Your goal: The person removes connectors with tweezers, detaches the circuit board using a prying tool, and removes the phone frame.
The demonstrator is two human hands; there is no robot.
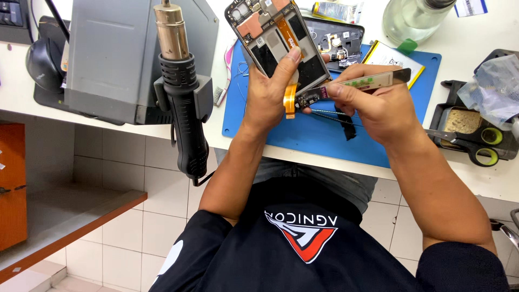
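Above the blue mat (303, 138), the left hand (267, 92) has a closed grip on an opened phone (281, 46); the right hand (378, 103) pinches tweezers (367, 81) at its lower end.

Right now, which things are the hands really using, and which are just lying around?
In use:
left hand holding the opened phone
right hand holding tweezers
orange ribbon cable

Lying about:
hot air gun in its holder
clear bottle
scissors
blue mat
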